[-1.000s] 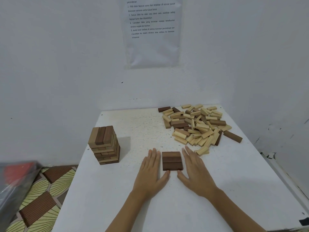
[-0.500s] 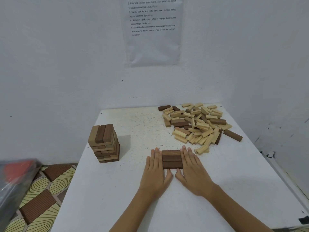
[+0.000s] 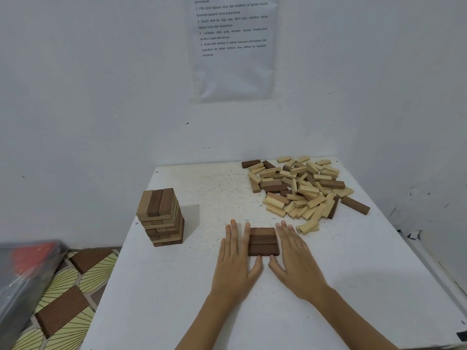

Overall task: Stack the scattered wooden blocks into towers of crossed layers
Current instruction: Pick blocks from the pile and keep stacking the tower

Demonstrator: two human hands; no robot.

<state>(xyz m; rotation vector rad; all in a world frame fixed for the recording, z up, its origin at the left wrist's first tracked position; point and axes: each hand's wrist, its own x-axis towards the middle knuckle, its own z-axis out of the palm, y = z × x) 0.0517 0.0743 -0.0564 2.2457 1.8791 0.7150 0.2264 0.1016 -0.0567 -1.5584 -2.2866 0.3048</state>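
On the white table (image 3: pixel 328 286), near its front middle, three dark wooden blocks lie flat and side by side as one square base layer (image 3: pixel 263 241), their long sides running left to right. At either end of it the left hand (image 3: pixel 235 261) and right hand (image 3: pixel 298 258) lie flat on the table, fingers straight and together, gripping nothing. The inner edges of the index fingers sit against the block ends and both thumb tips meet the near long side, though whether the right fingers truly touch is hard to tell. I judge the step in hand to be squaring up the first layer of a second tower. One finished tower (image 3: pixel 161 218) of crossed layers stands well apart at the table's left edge. The heap of loose blocks (image 3: pixel 300 188), mostly pale with some dark, lies at the far right corner, and a pale block (image 3: pixel 307 226) from its fringe rests just beyond the right fingertips. Next comes the second layer: three blocks from that heap, laid crosswise, front to back, and lowered gently so the squared base does not spread.
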